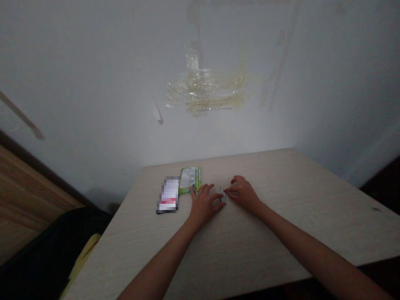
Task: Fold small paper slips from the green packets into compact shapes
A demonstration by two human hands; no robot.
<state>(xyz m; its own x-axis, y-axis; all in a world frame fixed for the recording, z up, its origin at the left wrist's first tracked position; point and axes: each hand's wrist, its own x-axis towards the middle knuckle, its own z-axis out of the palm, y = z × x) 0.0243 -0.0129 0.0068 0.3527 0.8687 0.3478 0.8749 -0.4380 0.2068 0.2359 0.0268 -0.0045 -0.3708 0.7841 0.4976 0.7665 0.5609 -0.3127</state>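
Note:
A small grey-white piece (223,196), too small to name, lies between my two hands on the table. My left hand (203,204) has thumb and index finger closed at its left side, while the other fingers spread over the tabletop. From the right, my right hand (245,195) touches the upper part of the piece with thumb and index fingertips pinched; its remaining fingers are curled. Just beyond my left fingers is a flat green and white packet (190,178), printed with text. A small dark mark or object beside the left fingertips cannot be made out.
A phone-like slab (168,196) with a pixelated face lies left of the packet. The pale wooden table (256,250) meets a wall (109,83) bearing peeling clear tape (209,89). Dark and yellow cloth (78,258) and a wooden panel (28,191) stand at the left.

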